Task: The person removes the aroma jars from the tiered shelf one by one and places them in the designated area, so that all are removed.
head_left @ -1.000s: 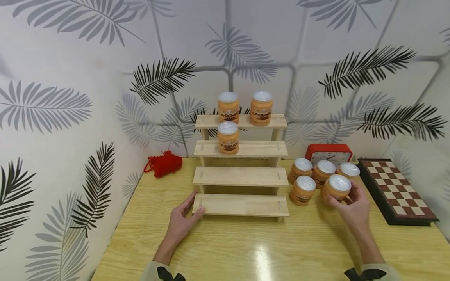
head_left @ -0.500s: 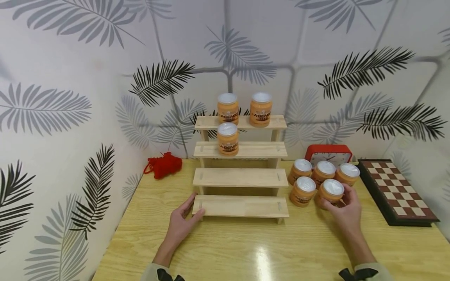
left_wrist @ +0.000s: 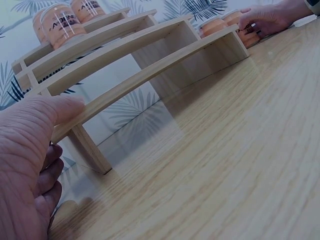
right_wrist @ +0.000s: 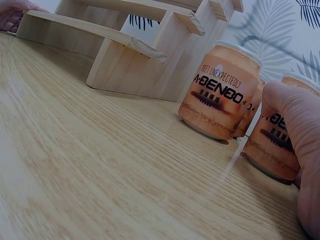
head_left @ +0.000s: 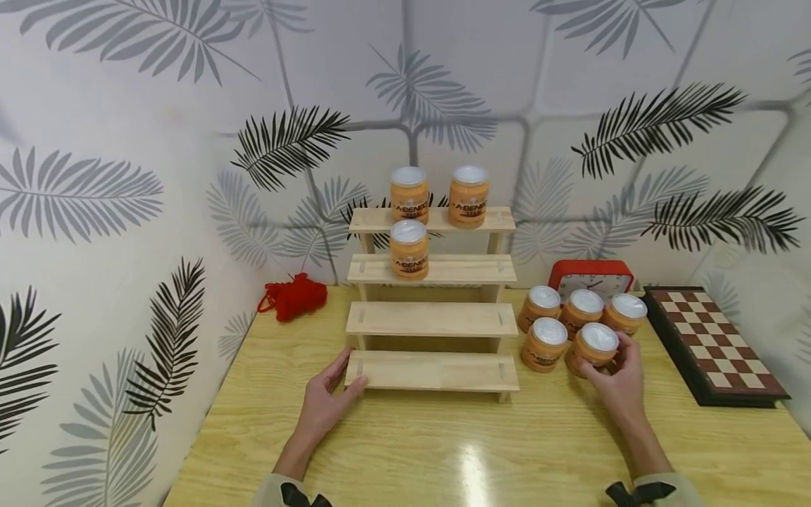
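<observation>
My left hand [head_left: 324, 407] grips the left end of the lowest step of a four-tier wooden display stand [head_left: 434, 371]. Its thumb lies on top of that board, and the other fingers curl at the board's end in the left wrist view. My right hand [head_left: 619, 386] holds an orange can [head_left: 594, 353] with a pale lid between thumb and fingers. That can appears upright on the table, next to another orange can [right_wrist: 218, 95]. Behind these two stand three matching cans, among them a middle one [head_left: 581, 315]. On the stand, two cans occupy the top tier and one can [head_left: 409, 252] the second.
A red clock [head_left: 592, 276] stands behind the cans by the wall. To their right lies a checkered board [head_left: 712, 338] with a dark edge. Red yarn [head_left: 294, 297] lies left of the stand on the wooden table [head_left: 405, 451].
My right hand has moved left and slightly down with the can, bringing it beside the front can and uncovering more of the back right one. My left hand has kept its place.
</observation>
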A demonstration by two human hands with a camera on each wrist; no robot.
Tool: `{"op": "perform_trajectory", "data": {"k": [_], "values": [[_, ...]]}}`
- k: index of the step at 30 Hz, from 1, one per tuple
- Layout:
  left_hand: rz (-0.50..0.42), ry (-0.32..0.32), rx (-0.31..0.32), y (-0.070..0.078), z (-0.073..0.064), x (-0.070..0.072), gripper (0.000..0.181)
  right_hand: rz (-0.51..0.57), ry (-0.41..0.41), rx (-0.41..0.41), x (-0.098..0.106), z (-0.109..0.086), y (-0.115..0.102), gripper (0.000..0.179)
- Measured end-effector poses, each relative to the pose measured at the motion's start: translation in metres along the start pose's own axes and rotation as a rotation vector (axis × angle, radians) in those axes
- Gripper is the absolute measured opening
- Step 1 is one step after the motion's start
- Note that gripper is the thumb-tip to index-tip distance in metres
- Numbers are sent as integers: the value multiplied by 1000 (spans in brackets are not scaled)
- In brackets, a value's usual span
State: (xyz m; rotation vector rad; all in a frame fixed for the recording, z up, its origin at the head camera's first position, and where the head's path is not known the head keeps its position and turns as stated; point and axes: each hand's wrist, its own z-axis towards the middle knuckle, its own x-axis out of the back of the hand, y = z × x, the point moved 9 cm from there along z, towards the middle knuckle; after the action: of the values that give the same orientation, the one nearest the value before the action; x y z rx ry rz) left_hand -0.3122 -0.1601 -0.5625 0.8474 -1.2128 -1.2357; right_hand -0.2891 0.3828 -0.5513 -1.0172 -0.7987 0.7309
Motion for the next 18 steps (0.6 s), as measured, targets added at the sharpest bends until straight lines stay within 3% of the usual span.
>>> {"op": "perform_trajectory", "data": {"k": [12,18], "values": [[-3,-2,-1,0,0,0,72,-15,-1,-5,-2,0,1,84],[-5,-5,2,0,0,-1,72,-42,14,13,0,-3,-8,77]]}}
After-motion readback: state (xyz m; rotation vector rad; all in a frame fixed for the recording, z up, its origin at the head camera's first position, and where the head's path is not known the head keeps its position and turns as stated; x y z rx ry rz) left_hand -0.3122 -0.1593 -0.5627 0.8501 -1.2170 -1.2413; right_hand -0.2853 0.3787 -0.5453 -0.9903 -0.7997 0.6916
